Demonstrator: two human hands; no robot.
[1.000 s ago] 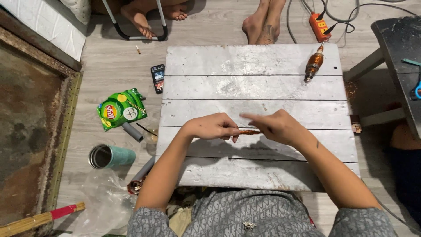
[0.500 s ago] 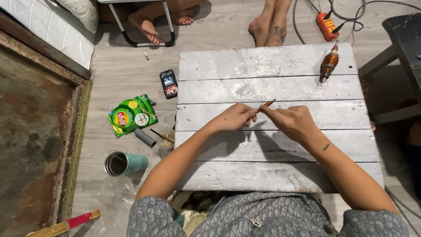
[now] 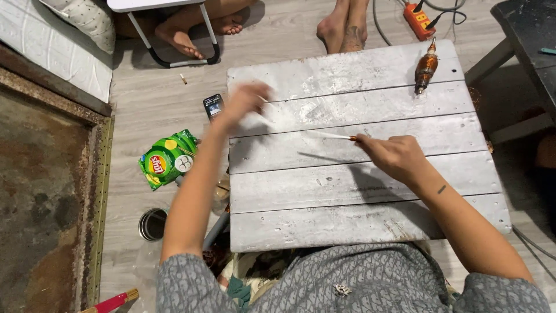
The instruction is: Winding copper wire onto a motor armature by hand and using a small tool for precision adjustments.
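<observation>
While a thin stick (image 3: 333, 135) with a reddish end lies just above the whitewashed plank table (image 3: 370, 220), the right hand (image 3: 394, 155) pinches that end between closed fingertips; the left hand (image 3: 243, 99), blurred near the table's left edge, cannot be read as open or closed. Judging by this, the stick's handling looks midway, nothing finished showing; a brown motor armature (image 3: 425, 66), a phone (image 3: 212, 106) and a green snack bag (image 3: 168, 158) lie around.

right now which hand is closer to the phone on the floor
Left. The left hand is blurred just right of the phone; the right hand is farther right, over the table's middle, holding a thin stick.
</observation>
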